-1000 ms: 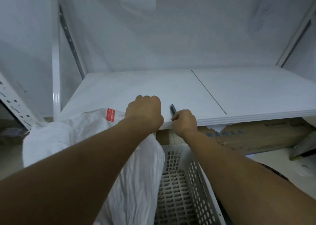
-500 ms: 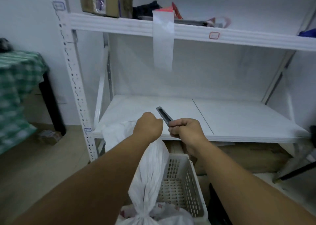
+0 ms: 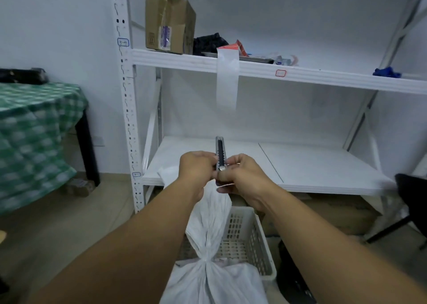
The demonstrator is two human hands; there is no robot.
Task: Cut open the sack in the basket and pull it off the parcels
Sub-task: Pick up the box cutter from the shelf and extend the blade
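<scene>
We are holding a utility knife [image 3: 219, 152] upright with both hands: the right hand [image 3: 242, 176] is wrapping its fingers around the handle, the left hand [image 3: 196, 170] is pinching it while also gripping the white sack [image 3: 208, 229]. The sack's neck is rising from the basket [image 3: 258, 253]; our arms are hiding much of both, and any parcels are concealed.

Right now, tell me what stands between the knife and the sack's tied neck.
Nothing visible. Both hands, left hand and right hand, hold the utility knife upright above the sack; its tied neck in the basket lies exposed below.
</scene>
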